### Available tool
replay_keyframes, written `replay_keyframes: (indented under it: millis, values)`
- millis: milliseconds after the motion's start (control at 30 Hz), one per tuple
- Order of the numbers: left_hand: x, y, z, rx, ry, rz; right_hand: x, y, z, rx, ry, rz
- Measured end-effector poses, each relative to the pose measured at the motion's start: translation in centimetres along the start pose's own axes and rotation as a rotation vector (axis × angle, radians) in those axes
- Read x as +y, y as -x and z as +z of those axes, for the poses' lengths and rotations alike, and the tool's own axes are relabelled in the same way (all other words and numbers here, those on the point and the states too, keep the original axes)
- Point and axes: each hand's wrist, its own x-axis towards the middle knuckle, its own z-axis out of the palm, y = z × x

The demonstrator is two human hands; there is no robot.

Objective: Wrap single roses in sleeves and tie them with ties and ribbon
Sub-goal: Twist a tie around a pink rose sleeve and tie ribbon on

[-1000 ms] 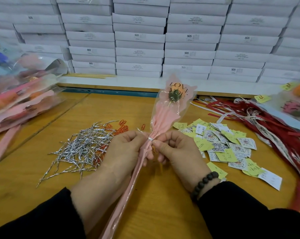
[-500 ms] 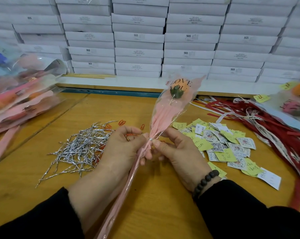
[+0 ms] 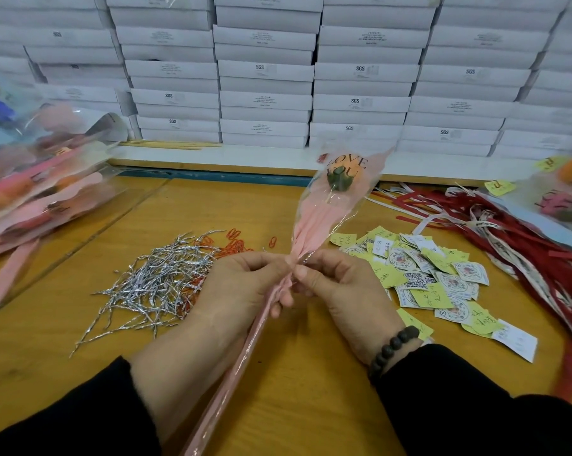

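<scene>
A single orange rose (image 3: 342, 176) stands in a pink and clear sleeve (image 3: 317, 222) printed "LOVE YOU", held upright over the wooden table (image 3: 294, 390). My left hand (image 3: 245, 287) grips the sleeve at its gathered neck. My right hand (image 3: 337, 284) pinches the same neck from the right side, fingertips against the left hand's. The twist tie at the neck is hidden by my fingers. The sleeve's long pink tail (image 3: 232, 383) runs down toward me between my forearms.
A heap of silver twist ties (image 3: 152, 284) and orange paper clips (image 3: 235, 245) lies left of my hands. Yellow and white tags (image 3: 436, 281) are scattered to the right, with red and white ribbons (image 3: 515, 232) beyond. Wrapped roses (image 3: 37, 189) are piled at far left. White boxes (image 3: 264, 70) are stacked behind.
The rose head has tilted to the right and risen a little. Both hands have stayed at the sleeve's neck, and the silver tie seen there earlier is now covered by my fingers.
</scene>
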Motion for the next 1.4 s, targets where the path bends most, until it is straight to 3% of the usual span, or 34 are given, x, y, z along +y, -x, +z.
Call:
replay_keyframes:
  millis: [500,733,833,1000,1400]
  values:
    - [0.1,-0.1,0.0,0.046,0.098,-0.062,-0.2,0.0,0.4,0.106,0.057,0.112]
    - [-0.1,0.3,0.5,0.021,0.025,-0.007,-0.6,-0.3,0.3,0.006,-0.182,0.351]
    - [0.1,0.1,0.4,0.061,0.033,0.007,-0.3,-0.2,0.7,0.076,-0.038,0.280]
    - [0.2,0.1,0.1,0.098,0.052,0.000,-0.2,0.1,0.9,0.186,0.192,-0.020]
    - [0.2,0.2,0.2,0.065,0.065,-0.017,-0.2,0.3,0.8,0.233,0.479,-0.211]
